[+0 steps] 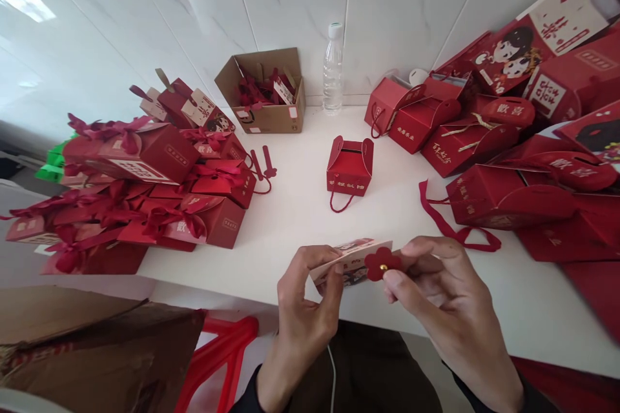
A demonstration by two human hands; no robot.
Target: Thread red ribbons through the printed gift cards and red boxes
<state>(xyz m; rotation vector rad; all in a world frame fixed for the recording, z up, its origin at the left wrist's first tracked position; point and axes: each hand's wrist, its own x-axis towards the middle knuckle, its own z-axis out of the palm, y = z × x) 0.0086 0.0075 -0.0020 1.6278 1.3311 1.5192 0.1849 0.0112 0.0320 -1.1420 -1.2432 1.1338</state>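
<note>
Above the table's front edge, my left hand (312,300) is closed, its thumb and fingers pinching a small printed card (354,269) tilted on its side. At the card's right end is a dark red flower (379,264) with a gold bead at its centre. My right hand (443,297) pinches that flower's right edge between thumb and forefinger. Whether the flower is fastened to the card I cannot tell. Just beyond my hands, a small red gift box (349,171) with a cord handle stands upright on the white table (290,226).
Red boxes with ribbon bows (140,155) are piled at left, and more red boxes (504,193) at right. A loose ribbon (450,229) trails there. Behind stand a cardboard box (271,119) of red pieces and a water bottle (332,71). Two red strips (261,163) lie nearby.
</note>
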